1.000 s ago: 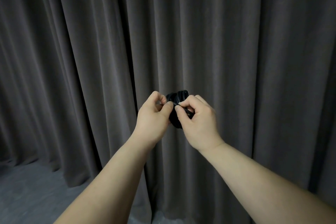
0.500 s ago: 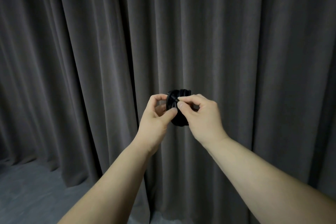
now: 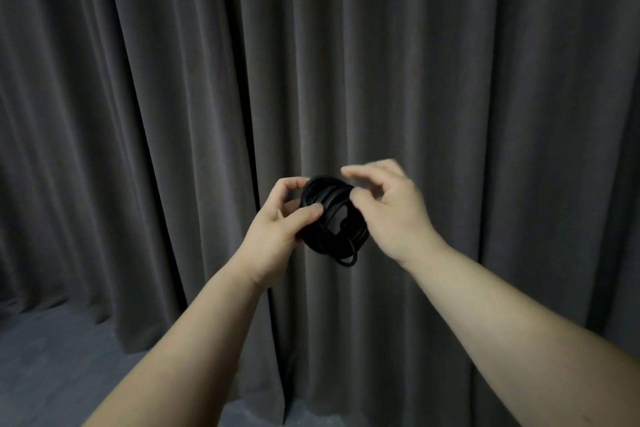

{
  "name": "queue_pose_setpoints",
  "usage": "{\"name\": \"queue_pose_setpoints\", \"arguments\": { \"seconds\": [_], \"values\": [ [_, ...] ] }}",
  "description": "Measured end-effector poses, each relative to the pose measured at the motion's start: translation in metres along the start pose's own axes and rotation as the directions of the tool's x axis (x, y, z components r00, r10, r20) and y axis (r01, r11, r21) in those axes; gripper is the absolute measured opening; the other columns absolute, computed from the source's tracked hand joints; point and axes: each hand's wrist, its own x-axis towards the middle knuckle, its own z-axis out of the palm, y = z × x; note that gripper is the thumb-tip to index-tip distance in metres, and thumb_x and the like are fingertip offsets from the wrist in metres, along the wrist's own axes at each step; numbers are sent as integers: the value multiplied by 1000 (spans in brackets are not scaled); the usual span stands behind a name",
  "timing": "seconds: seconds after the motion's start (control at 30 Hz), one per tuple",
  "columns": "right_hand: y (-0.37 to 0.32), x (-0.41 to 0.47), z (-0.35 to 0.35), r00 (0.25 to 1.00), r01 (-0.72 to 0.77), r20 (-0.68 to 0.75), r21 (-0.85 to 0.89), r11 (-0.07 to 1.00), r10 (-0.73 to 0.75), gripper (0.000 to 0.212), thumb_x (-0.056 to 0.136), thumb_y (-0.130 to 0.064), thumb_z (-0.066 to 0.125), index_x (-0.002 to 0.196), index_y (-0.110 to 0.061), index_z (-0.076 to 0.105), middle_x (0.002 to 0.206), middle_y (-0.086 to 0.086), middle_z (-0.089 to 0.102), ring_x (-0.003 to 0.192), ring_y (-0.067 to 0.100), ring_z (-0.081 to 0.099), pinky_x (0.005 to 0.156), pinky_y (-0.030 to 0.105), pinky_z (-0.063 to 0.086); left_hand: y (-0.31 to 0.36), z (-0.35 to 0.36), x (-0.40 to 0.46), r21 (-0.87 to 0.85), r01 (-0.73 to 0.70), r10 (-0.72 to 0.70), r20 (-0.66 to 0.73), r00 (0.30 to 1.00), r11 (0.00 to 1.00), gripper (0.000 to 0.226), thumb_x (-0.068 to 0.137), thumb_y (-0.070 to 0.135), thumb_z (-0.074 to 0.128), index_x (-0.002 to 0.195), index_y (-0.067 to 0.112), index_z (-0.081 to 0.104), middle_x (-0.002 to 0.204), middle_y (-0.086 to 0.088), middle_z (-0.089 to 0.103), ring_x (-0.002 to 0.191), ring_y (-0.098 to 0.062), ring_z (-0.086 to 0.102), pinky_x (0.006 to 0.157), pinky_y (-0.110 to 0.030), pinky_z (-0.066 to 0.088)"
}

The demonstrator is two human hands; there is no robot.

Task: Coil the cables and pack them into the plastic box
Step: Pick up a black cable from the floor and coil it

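Note:
A black cable [image 3: 331, 218], wound into a small thick coil, is held up in the air in front of me. My left hand [image 3: 277, 229] grips the coil's left side, thumb pressed on the front of the loops. My right hand [image 3: 391, 211] is beside the coil's right edge, motion-blurred, fingers spread and curled; its thumb lies against the loops. A short loop of cable hangs out at the coil's lower right. No plastic box is in view.
A dark grey pleated curtain [image 3: 450, 80] fills the background. A strip of grey floor [image 3: 52, 357] shows at the lower left, under the curtain's hem.
My right hand has loosened its pinch on the coil, its fingers spreading and shifting right. The coil has turned so its open ring faces me more, with a loop hanging below.

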Motion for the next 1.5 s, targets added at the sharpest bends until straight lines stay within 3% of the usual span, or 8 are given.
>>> {"name": "queue_pose_setpoints", "arguments": {
  "seconds": [0.1, 0.2, 0.5, 0.83, 1.03, 1.2, 1.33, 1.5],
  "values": [
    [3, 9, -4, 994, -72, 82, -2, 997, 72, 35, 87, -13, 61, 119, -25, 64, 117, -15, 56, 115, 9, 52, 100, 25, 42, -1, 0, 1, 41, 0, 1, -13, 1000, 999, 25, 77, 18, 57, 101, 24, 60, 82, -2, 64, 73, -13, 56, 68, -29, 43],
    [-1, 8, 0, 944, -255, 261, 190, 948, 201, 32, 90, -7, 58, 121, -15, 64, 117, -3, 65, 110, 7, 58, 101, 21, 42, -3, 3, 0, 52, 5, -3, -22, 1000, 999, 23, 77, 19, 55, 97, 29, 60, 85, -2, 65, 77, -15, 56, 71, -30, 43],
    [-1, -5, 13, 964, -243, 189, 349, 905, 186, 22, 87, -5, 60, 84, -23, 72, 85, -4, 72, 82, 6, 64, 81, 23, 51, -1, 6, -2, 97, -54, 62, -79, 995, 994, 18, 100, 9, 45, 93, 23, 54, 85, 8, 64, 78, -6, 59, 74, -25, 44],
    [-1, -16, 25, 981, -192, 88, 340, 921, 172, 12, 88, -7, 61, 80, -15, 67, 76, -3, 67, 73, 4, 59, 71, 20, 49, 5, 6, -4, 130, -55, 73, -134, 988, 990, 18, 96, 3, 48, 87, 17, 52, 76, 7, 62, 73, -8, 56, 71, -22, 45],
    [-3, -16, 26, 966, -233, 189, 329, 915, 178, 21, 91, -8, 56, 83, -16, 73, 85, -1, 73, 86, 9, 66, 83, 24, 51, 2, 3, -4, 140, -24, 54, -211, 976, 990, 16, 94, 8, 50, 82, 18, 50, 67, 6, 56, 59, -6, 49, 60, -24, 39],
    [-11, -11, 24, 917, -392, 281, 511, 765, 282, 23, 91, -7, 56, 76, -12, 72, 75, 2, 71, 75, 12, 65, 78, 28, 51, 0, -4, -5, 188, -132, 156, -117, 981, 973, 4, 81, 21, 54, 83, 19, 51, 71, 11, 56, 69, -5, 52, 68, -19, 44],
    [-11, -6, 26, 931, -364, 202, 547, 754, 304, 11, 86, -4, 64, 87, -13, 59, 84, 9, 66, 72, 14, 61, 69, 27, 49, 9, -12, -1, 158, -159, 171, -68, 983, 975, 5, 81, 18, 55, 79, 22, 53, 66, 15, 54, 63, -2, 49, 62, -16, 41],
    [-16, -2, 27, 931, -344, 288, 480, 807, 226, 16, 92, -3, 57, 89, -11, 70, 76, 1, 69, 69, 7, 63, 62, 16, 49, 11, -16, -3, 142, -145, 151, -32, 988, 979, 8, 82, 19, 56, 77, 25, 56, 69, 11, 57, 65, -5, 51, 65, -19, 43]
  ]
}}
